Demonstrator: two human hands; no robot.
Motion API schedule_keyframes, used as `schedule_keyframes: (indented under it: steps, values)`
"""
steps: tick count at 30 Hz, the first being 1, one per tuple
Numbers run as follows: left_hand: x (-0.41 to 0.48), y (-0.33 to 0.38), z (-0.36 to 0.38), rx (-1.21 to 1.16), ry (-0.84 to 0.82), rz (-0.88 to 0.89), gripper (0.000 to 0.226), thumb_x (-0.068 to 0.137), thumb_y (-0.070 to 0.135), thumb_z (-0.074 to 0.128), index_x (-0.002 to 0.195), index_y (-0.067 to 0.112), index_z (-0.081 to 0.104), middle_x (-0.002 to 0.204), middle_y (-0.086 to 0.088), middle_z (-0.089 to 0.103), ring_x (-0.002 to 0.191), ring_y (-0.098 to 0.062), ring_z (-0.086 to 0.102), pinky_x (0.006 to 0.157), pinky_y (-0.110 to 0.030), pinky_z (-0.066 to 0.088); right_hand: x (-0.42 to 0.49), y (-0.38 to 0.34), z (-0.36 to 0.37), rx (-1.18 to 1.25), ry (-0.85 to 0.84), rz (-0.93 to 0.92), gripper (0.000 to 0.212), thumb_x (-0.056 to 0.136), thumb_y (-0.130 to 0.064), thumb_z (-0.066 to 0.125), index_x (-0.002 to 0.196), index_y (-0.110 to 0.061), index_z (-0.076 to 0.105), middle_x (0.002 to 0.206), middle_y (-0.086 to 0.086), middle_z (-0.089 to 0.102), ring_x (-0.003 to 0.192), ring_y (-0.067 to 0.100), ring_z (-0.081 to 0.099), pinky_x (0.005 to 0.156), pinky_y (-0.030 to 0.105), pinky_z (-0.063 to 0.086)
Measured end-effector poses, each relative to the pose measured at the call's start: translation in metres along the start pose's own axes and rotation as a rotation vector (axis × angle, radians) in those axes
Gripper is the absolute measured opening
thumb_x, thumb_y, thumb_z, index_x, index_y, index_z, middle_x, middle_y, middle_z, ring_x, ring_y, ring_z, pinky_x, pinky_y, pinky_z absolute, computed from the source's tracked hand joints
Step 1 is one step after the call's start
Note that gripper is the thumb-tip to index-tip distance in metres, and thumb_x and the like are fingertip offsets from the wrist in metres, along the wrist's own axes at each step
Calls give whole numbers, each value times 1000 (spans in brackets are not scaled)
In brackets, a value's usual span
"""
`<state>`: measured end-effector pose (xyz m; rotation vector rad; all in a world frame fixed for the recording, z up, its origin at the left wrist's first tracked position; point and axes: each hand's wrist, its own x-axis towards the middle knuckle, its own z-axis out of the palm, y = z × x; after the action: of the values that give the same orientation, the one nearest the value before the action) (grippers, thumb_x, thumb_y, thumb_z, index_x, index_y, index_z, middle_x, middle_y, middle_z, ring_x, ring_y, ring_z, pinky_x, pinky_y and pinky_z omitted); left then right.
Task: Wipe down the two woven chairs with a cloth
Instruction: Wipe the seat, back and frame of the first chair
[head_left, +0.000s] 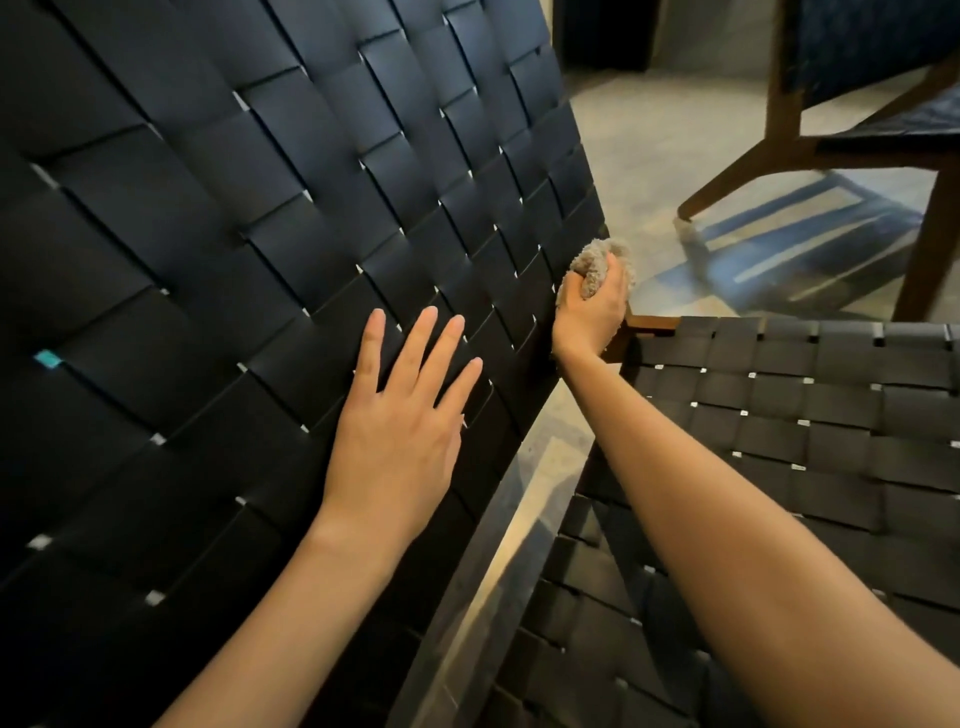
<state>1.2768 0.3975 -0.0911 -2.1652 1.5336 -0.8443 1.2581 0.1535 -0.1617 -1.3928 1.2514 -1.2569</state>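
Your left grip (395, 431) lies flat, fingers spread, on the black woven-strap chair back (234, 208). Your right grip (589, 317) is curled round the bunched beige fluffy cloth (597, 260) at that back's right edge. A black woven seat (779, 415) lies under your right forearm. A brown wooden-framed blue chair (810, 140) stands beyond.

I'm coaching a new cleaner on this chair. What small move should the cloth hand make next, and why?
Probably slide the right hand with the cloth a short way along the side edge of the backrest. The cloth is bunched in that hand right at this edge, and the left hand lies flat on the weave, apparently bracing the backrest, so a short wiping stroke there looks ready.
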Motion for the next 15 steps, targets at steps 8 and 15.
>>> schedule_keyframes:
  steps: [8, 15]
  values:
    - [-4, 1, -4, 35, 1, 11, 54, 100, 42, 23, 151, 26, 12, 159, -11, -3, 146, -30, -8, 113, -57, -13, -122, 12, -37, 131, -217, -155, 47, 89, -12, 60, 134, -21, 50, 131, -7, 49, 119, 12, 40, 90, 8, 30]
    - [-4, 0, -4, 55, -7, 14, 55, 99, 44, 20, 151, 28, 8, 160, -9, -4, 146, -28, -8, 113, -53, -14, -157, 27, -35, 128, -211, -135, 61, 88, -9, 60, 142, -23, 36, 145, -9, 35, 131, 7, 24, 111, 18, 18]
